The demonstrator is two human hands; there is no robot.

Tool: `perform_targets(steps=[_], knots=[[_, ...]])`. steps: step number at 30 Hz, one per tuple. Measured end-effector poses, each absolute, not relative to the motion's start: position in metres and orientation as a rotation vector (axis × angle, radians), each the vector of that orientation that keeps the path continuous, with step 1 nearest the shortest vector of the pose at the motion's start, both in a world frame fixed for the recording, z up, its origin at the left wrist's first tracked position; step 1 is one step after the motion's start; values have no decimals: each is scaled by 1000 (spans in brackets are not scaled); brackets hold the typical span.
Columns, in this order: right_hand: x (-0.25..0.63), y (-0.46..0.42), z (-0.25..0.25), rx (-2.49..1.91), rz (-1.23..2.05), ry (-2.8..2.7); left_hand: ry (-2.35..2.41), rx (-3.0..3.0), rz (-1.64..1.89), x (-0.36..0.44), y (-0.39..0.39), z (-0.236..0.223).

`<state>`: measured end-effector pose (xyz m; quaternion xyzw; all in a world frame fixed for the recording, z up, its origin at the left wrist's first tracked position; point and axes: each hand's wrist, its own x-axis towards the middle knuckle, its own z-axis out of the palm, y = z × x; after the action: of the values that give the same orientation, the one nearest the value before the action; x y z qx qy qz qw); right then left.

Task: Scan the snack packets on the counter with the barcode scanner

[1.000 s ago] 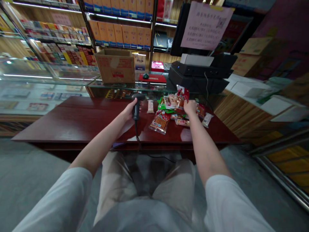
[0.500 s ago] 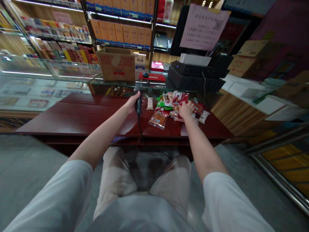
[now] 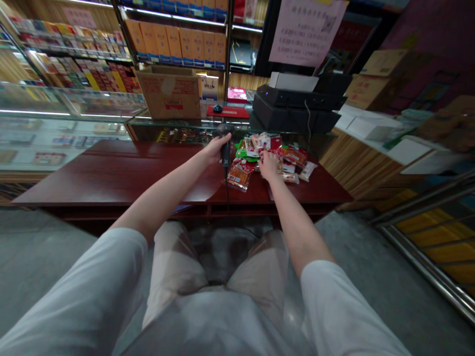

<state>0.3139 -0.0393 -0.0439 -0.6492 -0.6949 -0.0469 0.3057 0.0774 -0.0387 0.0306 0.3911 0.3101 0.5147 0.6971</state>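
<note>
My left hand (image 3: pixel 218 149) is wrapped round the handle of a black handheld barcode scanner (image 3: pixel 225 157), its head pointing away from me and its cable hanging toward the table's front edge. My right hand (image 3: pixel 269 165) is at the pile of snack packets (image 3: pixel 272 143), fingers bent down onto a packet there; the fingertips are partly hidden. Between the two hands lies a flat clear-and-red packet (image 3: pixel 238 177) of brown sticks. A green packet (image 3: pixel 243 151) lies behind it. At the pile's right end is a small whitish packet (image 3: pixel 307 171).
The dark red table (image 3: pixel 111 173) stands before my knees. Behind it is a glass counter with a cardboard box (image 3: pixel 170 94), a black mouse (image 3: pixel 217 109) on a red mat, and a black machine (image 3: pixel 297 106). Boxes (image 3: pixel 374 91) stand at the right.
My left hand has moved right with the barcode scanner, now covering the small pale packet beside it. My right hand has moved left across the pile, its spread fingers now bent. The view has shifted slightly.
</note>
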Motion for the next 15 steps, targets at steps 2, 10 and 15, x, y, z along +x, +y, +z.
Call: perform_targets(steps=[2,10,15], knots=[[312,-34,-47,-1570,155,-1763,685,865,1183,94,-42,34],[313,-43,-52,-895,1085,-1383,680,821,1289,164,-45,26],[315,-51,-51,-850,1158,-1302,718,836,1297,187,-53,1]])
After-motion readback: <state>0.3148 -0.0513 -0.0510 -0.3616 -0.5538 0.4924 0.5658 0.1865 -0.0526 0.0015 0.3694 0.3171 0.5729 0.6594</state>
